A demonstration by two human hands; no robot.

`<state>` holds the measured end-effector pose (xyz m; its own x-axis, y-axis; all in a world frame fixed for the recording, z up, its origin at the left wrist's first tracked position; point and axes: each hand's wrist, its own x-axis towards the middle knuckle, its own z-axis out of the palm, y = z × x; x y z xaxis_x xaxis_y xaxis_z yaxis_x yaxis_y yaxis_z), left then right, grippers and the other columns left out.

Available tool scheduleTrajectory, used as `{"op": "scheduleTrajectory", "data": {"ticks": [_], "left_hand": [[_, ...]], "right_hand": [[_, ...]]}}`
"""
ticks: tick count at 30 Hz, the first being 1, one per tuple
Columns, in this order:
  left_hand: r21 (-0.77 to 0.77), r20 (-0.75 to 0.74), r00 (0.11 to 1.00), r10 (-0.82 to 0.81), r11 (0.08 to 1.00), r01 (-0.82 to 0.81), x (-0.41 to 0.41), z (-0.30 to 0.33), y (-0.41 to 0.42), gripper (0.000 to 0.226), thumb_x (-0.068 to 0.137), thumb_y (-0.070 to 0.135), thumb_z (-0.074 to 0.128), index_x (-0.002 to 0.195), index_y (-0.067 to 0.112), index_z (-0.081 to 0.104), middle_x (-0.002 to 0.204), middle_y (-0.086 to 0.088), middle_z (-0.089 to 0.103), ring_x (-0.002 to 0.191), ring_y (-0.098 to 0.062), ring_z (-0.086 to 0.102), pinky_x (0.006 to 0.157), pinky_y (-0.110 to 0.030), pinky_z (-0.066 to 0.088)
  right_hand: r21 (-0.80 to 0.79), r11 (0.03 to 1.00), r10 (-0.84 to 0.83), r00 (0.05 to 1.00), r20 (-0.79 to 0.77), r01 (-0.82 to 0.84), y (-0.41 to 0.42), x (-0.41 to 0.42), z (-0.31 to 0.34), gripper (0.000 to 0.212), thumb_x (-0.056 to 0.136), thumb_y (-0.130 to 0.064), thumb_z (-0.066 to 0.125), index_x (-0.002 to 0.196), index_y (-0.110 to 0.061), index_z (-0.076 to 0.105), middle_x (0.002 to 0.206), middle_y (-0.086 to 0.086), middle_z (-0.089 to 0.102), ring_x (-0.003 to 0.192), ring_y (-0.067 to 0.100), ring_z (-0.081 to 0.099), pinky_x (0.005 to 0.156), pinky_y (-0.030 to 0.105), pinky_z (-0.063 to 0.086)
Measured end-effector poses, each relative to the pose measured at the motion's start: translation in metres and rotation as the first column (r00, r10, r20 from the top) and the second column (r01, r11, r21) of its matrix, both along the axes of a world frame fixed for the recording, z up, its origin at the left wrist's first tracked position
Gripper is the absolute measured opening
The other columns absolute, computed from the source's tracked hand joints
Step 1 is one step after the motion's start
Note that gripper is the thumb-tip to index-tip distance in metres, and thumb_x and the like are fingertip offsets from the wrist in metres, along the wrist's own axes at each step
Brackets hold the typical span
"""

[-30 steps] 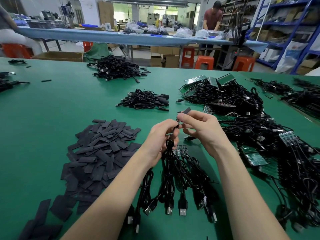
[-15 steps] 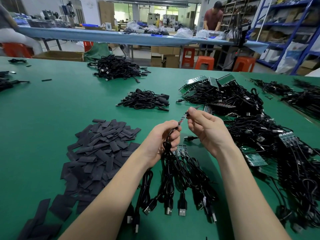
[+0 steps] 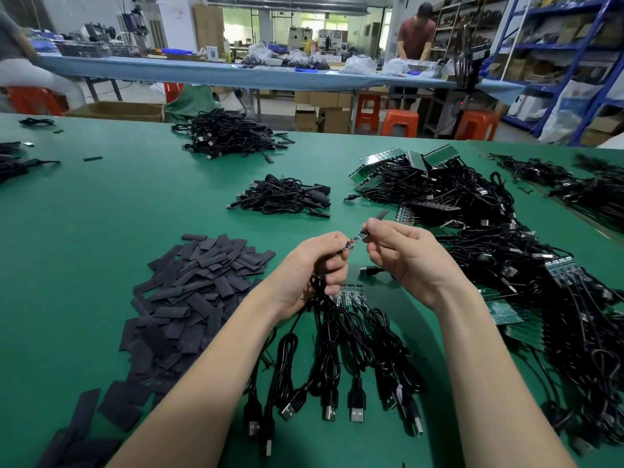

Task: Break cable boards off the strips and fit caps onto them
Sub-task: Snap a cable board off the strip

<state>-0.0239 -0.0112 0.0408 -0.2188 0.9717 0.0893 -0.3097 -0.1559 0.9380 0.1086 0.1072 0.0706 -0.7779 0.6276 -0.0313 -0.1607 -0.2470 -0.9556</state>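
Above the green worktop (image 3: 84, 231), our left hand (image 3: 314, 268) grips the cable board (image 3: 354, 240) while our right hand (image 3: 401, 251) pinches a black cap (image 3: 381, 215) at its tip; misalignment could snag it.

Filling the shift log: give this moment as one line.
left hand: grips cable board | right hand: holds cap at board tip | cap: not yet on | cap pile: left on table

Surface (image 3: 101, 211): matt green covering, smooth. Caps (image 3: 189, 292): flat, matt dark-grey sleeves. Cables (image 3: 341, 336): black sheath with slight gloss; plugs (image 3: 357, 415) with bright metal shells. Boards (image 3: 503, 310): green, glossy. Stools (image 3: 400, 122): orange plastic.
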Motion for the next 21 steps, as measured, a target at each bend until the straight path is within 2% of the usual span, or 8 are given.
{"op": "scheduleTrajectory", "data": {"ticks": [4, 6, 10, 14, 21], "left_hand": [[0.005, -0.037, 0.997, -0.062, 0.998, 0.062, -0.007, 0.002, -0.004, 0.022, 0.096, 0.025, 0.048, 0.077, 0.015, 0.048, 0.066, 0.004, 0.029, 0.053, -0.009, 0.031, 0.045, -0.018, 0.032], [0.001, -0.053, 0.996, -0.07, 0.998, 0.07, -0.009, 0.003, -0.006, 0.021, 0.095, 0.025, 0.049, 0.077, 0.015, 0.049, 0.066, 0.003, 0.028, 0.054, -0.009, 0.031, 0.045, -0.018, 0.031], [0.03, -0.027, 0.998, -0.064, 0.997, 0.065, -0.009, 0.004, -0.006, 0.024, 0.097, 0.026, 0.048, 0.075, 0.017, 0.051, 0.067, 0.003, 0.027, 0.054, -0.009, 0.03, 0.045, -0.018, 0.03], [0.058, 0.001, 1.0, -0.029, 0.998, 0.029, -0.011, 0.003, -0.007, 0.023, 0.098, 0.026, 0.048, 0.078, 0.015, 0.05, 0.068, 0.002, 0.027, 0.055, -0.009, 0.03, 0.044, -0.019, 0.03], [0.065, -0.035, 0.999, 0.036, 0.997, -0.034, -0.009, 0.004, -0.004, 0.021, 0.098, 0.028, 0.049, 0.083, 0.013, 0.047, 0.066, 0.005, 0.031, 0.054, -0.008, 0.033, 0.044, -0.019, 0.031]], "right_hand": [[-0.034, 0.996, 0.087, 0.996, -0.005, -0.087, -0.001, 0.002, 0.001, 0.016, 0.067, -0.026, 0.08, 0.076, -0.012, 0.08, 0.07, -0.002, 0.068, 0.059, 0.005, 0.064, 0.059, 0.013, 0.055], [0.008, 0.995, 0.102, 0.995, 0.001, -0.102, 0.0, 0.004, 0.002, 0.015, 0.068, -0.024, 0.081, 0.076, -0.012, 0.079, 0.069, -0.002, 0.067, 0.058, 0.006, 0.063, 0.059, 0.015, 0.054], [0.17, 0.984, 0.055, 0.998, -0.043, -0.047, -0.003, -0.001, 0.003, 0.011, 0.072, -0.025, 0.081, 0.074, -0.014, 0.078, 0.071, -0.001, 0.067, 0.062, 0.008, 0.061, 0.063, 0.018, 0.054], [0.169, 0.985, -0.007, 0.995, -0.101, 0.024, -0.01, -0.012, -0.003, 0.007, 0.074, -0.024, 0.08, 0.074, -0.017, 0.078, 0.073, -0.002, 0.069, 0.063, 0.008, 0.061, 0.063, 0.02, 0.054], [0.276, 0.956, -0.059, 0.987, -0.153, 0.1, -0.016, -0.021, -0.008, 0.003, 0.084, -0.015, 0.078, 0.083, -0.013, 0.078, 0.07, -0.003, 0.068, 0.063, 0.009, 0.059, 0.064, 0.022, 0.054]]}}
